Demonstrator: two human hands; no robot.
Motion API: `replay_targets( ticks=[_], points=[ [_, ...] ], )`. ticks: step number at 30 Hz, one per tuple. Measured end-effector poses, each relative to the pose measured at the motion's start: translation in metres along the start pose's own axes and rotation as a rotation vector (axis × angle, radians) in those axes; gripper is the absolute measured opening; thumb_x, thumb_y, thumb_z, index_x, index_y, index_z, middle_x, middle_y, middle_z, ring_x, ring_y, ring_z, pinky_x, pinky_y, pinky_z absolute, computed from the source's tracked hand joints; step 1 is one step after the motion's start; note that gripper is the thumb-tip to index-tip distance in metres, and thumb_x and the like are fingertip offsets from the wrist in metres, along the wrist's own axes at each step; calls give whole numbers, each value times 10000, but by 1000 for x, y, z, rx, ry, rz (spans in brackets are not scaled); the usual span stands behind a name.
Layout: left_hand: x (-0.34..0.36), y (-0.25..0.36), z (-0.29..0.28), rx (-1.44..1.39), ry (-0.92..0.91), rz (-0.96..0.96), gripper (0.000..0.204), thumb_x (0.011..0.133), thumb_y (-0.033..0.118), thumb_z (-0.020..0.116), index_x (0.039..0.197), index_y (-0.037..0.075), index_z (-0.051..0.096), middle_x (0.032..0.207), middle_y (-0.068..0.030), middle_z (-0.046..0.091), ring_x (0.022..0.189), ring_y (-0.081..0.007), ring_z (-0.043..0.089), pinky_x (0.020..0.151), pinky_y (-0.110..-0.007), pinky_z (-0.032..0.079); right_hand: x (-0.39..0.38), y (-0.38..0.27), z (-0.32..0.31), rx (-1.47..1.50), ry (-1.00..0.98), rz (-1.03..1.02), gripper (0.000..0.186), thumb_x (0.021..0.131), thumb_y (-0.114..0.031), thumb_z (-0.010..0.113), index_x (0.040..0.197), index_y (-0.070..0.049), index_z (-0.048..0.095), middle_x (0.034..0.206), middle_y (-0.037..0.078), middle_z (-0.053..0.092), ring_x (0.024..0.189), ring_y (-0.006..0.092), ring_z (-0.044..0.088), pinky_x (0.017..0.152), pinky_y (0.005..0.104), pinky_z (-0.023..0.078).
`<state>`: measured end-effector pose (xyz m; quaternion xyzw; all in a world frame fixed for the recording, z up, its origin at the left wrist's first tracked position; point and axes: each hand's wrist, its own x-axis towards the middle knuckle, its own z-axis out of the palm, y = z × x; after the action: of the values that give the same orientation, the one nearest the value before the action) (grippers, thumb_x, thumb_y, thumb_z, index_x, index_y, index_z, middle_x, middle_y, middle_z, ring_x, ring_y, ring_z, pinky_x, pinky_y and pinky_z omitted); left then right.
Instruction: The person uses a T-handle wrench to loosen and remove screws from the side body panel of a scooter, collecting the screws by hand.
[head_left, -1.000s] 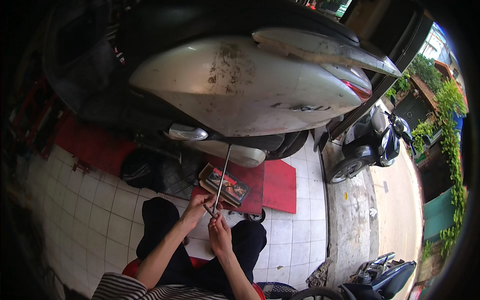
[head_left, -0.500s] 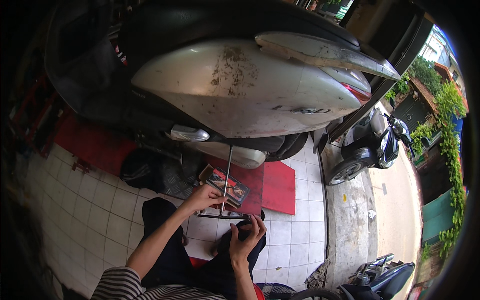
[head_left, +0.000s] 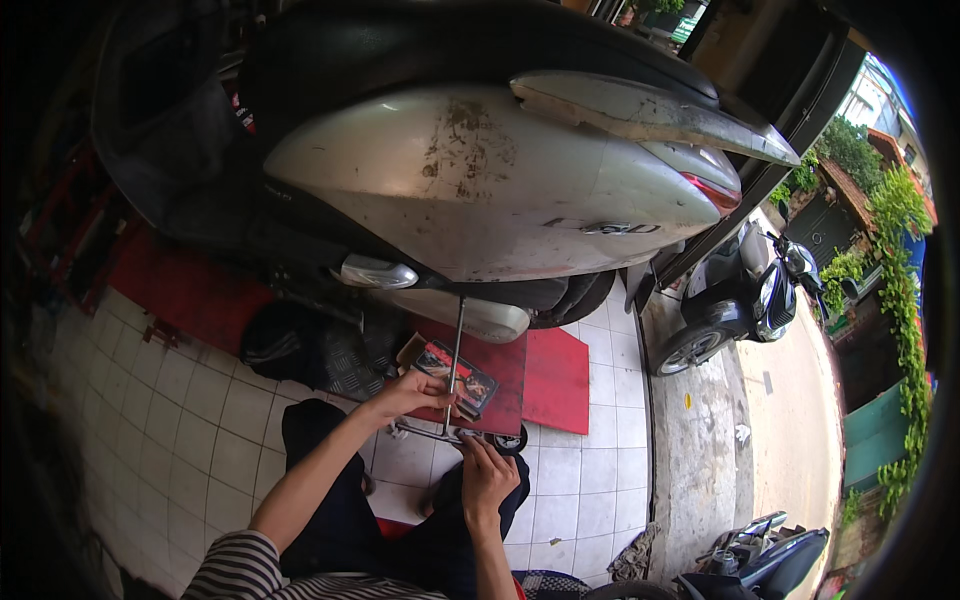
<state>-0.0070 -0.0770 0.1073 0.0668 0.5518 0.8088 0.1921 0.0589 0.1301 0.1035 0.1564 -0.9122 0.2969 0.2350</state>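
Observation:
A long steel T-handle wrench (head_left: 456, 345) runs from under the silver scooter's body (head_left: 560, 200) down toward me. My left hand (head_left: 408, 393) is closed around its shaft, a little above the crossbar. At the crossbar's right end, the bent fingers of my right hand (head_left: 487, 483) grip the bar. The wrench's far tip is hidden beneath the bodywork, close to the pale lower cover (head_left: 490, 318). Behind my left hand lies a dark printed box (head_left: 474, 388) on the red platform (head_left: 556, 380).
A dark ribbed rubber piece (head_left: 345, 365) lies left of the box. A small round black part (head_left: 511, 440) sits beyond my right hand. White floor tiles (head_left: 225, 400) surround the platform. Another scooter (head_left: 755, 280) stands at right, and a parked motorbike (head_left: 770, 560) at lower right.
The crossbar has turned, its right end swinging nearer to me. My right hand's spread fingers have moved left and closed on the bar. My left hand stays on the shaft.

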Motion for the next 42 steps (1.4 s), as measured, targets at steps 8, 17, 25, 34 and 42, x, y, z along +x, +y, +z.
replay_targets(
  ticks=[8,17,25,34,42],
  points=[
    [-1,-16,-10,30,76,-15,249,936,192,690,1085,-7,693,940,-76,734,898,-123,680,844,-245,500,8,23,5,410,-315,251,288,921,-115,659,1204,-67,678,937,125,718,721,186,667,644,316,497],
    [11,-27,-28,281,172,-116,273,873,239,776,1022,12,747,906,-28,734,838,-62,624,775,-223,468,129,41,24,785,-917,615,597,1012,-507,503,1133,49,685,893,92,705,743,132,582,665,285,467],
    [12,-13,-20,539,230,-136,256,843,270,805,917,28,769,811,-1,710,762,-44,586,693,-228,452,150,17,53,344,-869,212,506,889,-457,699,902,47,741,683,89,661,635,143,587,605,325,465],
    [2,-22,-34,91,20,-141,149,885,194,755,950,60,748,722,77,620,633,-12,505,580,-202,377,142,21,62,861,-939,668,327,938,-298,664,964,18,745,711,-1,598,614,73,502,551,275,386],
    [3,-24,-9,111,225,43,198,882,170,754,1041,54,726,930,46,688,802,-7,576,667,-193,435,153,30,76,413,-929,291,370,952,-346,654,949,10,754,650,-12,560,574,64,469,511,265,372]
  ],
)
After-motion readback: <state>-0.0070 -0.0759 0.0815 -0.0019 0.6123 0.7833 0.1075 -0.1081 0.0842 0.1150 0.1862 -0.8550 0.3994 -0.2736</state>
